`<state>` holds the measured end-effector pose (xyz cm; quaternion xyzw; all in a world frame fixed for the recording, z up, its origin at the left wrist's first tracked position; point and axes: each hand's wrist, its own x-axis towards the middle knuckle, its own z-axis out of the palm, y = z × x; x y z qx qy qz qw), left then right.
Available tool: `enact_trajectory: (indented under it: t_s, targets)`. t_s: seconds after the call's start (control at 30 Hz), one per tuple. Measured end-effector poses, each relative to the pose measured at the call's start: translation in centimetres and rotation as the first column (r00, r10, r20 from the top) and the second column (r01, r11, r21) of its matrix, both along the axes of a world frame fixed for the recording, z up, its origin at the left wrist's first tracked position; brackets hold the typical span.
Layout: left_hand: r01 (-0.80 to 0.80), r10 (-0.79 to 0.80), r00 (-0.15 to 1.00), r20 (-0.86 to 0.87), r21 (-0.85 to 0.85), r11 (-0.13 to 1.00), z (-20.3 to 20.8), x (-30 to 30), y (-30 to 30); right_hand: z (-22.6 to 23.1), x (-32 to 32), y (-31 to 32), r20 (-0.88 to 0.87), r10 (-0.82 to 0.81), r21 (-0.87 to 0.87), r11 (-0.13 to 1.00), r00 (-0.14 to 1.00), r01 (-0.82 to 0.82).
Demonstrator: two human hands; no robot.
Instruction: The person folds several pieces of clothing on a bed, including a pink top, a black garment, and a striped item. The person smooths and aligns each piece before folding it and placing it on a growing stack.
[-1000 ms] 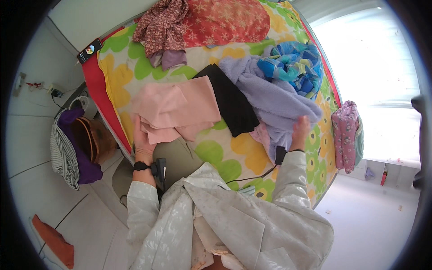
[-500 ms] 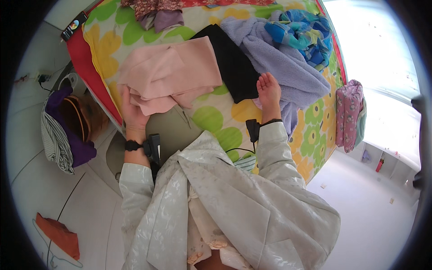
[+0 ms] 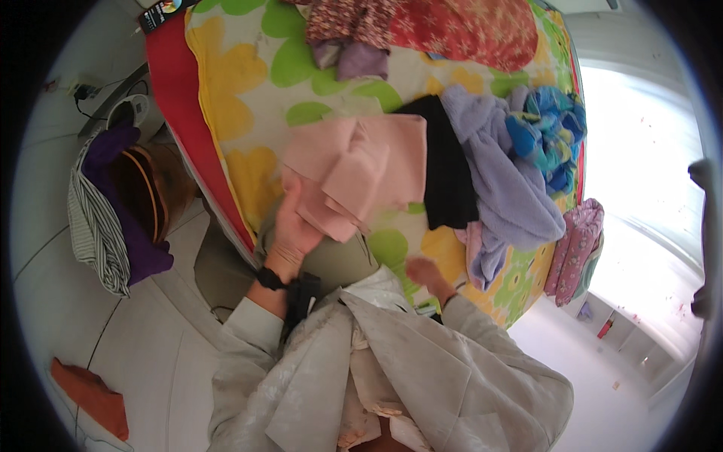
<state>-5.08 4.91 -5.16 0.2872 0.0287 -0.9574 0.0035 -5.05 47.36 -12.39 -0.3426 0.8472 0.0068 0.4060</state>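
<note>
A folded pink garment (image 3: 399,154) lies on the bed in front of me, its left part in loose folds. My left hand (image 3: 296,222) grips its near left edge, the cloth lying against the palm and some fingers hidden by the folds. My right hand (image 3: 427,273) is just above the bed near my lap, apart from the cloth and smeared by motion. Partly under the pink garment's right side sits a folded black garment (image 3: 450,181). Right of that lies a lavender fleece cloth (image 3: 508,177), with a small bit of pink cloth (image 3: 471,241) showing at its near edge.
Blue patterned cloth (image 3: 556,143) is bunched at the right. Red patterned cloth (image 3: 467,34) and a purple-grey piece (image 3: 361,60) lie at the far side of the flowered bed sheet (image 3: 241,83). A brown container (image 3: 154,184) draped with clothes stands left. A folded pink floral bundle (image 3: 576,252) is at the right edge.
My right hand has come back toward my lap from beside the black garment. My left hand stays at the pink garment's edge. The view has shifted, so the bed appears lower and farther right.
</note>
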Motion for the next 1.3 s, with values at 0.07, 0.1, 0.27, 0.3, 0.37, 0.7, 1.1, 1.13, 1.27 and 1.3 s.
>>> enact_trajectory:
  t_s: [0.07,0.1,0.27,0.3,0.37,0.7,1.1,1.13,1.27,1.3]
  targets:
    - [0.024,-0.022,0.999,-0.033,0.062,0.998,-0.6,-0.3,-0.6,2.3,5.0,3.2,0.359,-0.280,0.174,0.957,0.890,0.231]
    - [0.044,-0.043,0.999,-0.011,0.089,0.995,-0.9,-0.5,-1.0,3.6,7.0,3.9,0.397,-0.419,0.260,0.905,0.816,0.338]
    - [0.116,-0.107,0.993,-0.053,0.202,0.973,-2.8,-1.9,-3.8,8.4,10.9,0.9,0.289,-0.746,0.600,0.630,0.600,0.493]
    - [0.146,-0.141,0.989,-0.040,0.239,0.960,-3.2,-2.3,-4.3,8.7,10.7,-0.3,0.268,-0.771,0.609,0.600,0.578,0.519]
    - [0.190,-0.181,0.982,-0.059,0.320,0.928,-3.8,-2.8,-5.1,9.5,9.8,-2.4,0.237,-0.803,0.607,0.561,0.546,0.563]
    - [0.259,-0.235,0.966,-0.110,0.345,0.902,-6.3,-3.2,-7.5,9.7,3.9,-7.3,0.212,-0.790,0.537,0.586,0.575,0.607]
    - [0.212,-0.187,0.971,-0.149,0.173,0.962,-3.7,-2.2,-3.2,1.4,-0.2,0.4,0.310,-0.528,0.505,0.796,0.791,0.333]
    - [0.202,-0.183,0.974,-0.134,0.145,0.969,-3.4,-2.2,-2.8,0.4,-1.1,0.7,0.350,-0.268,0.438,0.894,0.898,0.096]
    - [0.160,-0.156,0.983,-0.097,0.035,0.986,-2.5,-1.7,-1.5,-3.1,-8.4,-0.6,-0.119,-0.044,-0.151,0.988,0.992,0.026]
    - [0.137,-0.136,0.988,-0.071,0.022,0.990,-2.4,-1.7,-1.3,-3.2,-10.8,-1.0,0.050,-0.336,-0.409,0.852,0.941,0.326]
